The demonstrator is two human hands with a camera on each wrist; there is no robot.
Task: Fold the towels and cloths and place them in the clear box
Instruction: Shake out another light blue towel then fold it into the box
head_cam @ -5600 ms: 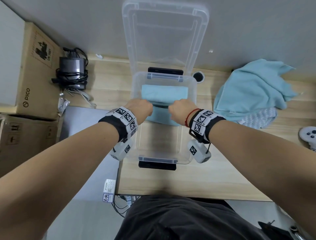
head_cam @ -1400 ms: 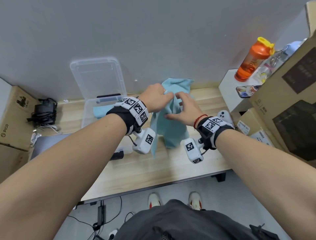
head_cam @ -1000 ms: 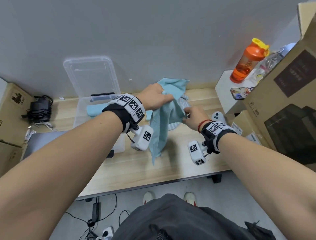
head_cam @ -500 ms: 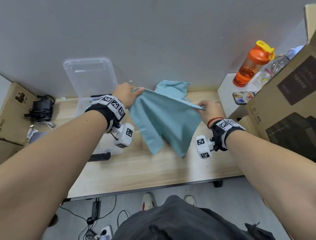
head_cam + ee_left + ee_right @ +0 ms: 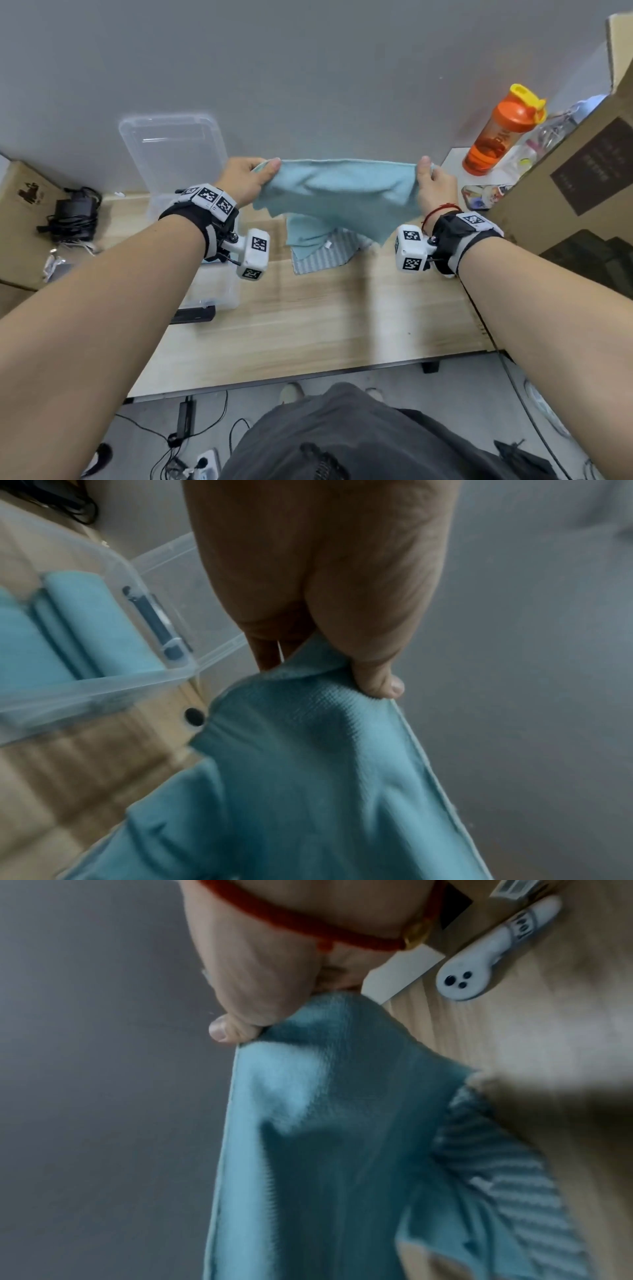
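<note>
A light blue cloth point(image 5: 339, 195) hangs stretched in the air above the wooden table point(image 5: 308, 329). My left hand point(image 5: 250, 178) pinches its upper left corner and my right hand point(image 5: 433, 185) pinches its upper right corner. The wrist views show each thumb pressed on the blue cloth point(image 5: 308, 777) point(image 5: 325, 1137). Beneath it on the table lie another blue cloth point(image 5: 305, 233) and a grey striped towel point(image 5: 325, 257) point(image 5: 520, 1177). The clear box point(image 5: 212, 284) point(image 5: 103, 685) stands open to the left, under my left forearm, with folded blue cloths point(image 5: 85, 631) inside.
The box's lid point(image 5: 174, 150) leans against the grey wall. An orange bottle point(image 5: 500, 133) and cardboard boxes point(image 5: 575, 192) stand at the right. A white controller point(image 5: 479, 961) lies on the table by my right wrist. A charger with cables point(image 5: 72, 216) sits at far left.
My hands have moved apart and upward, spreading the blue cloth from a hanging bunch into a taut span. Earlier both hands were inside the clear box.
</note>
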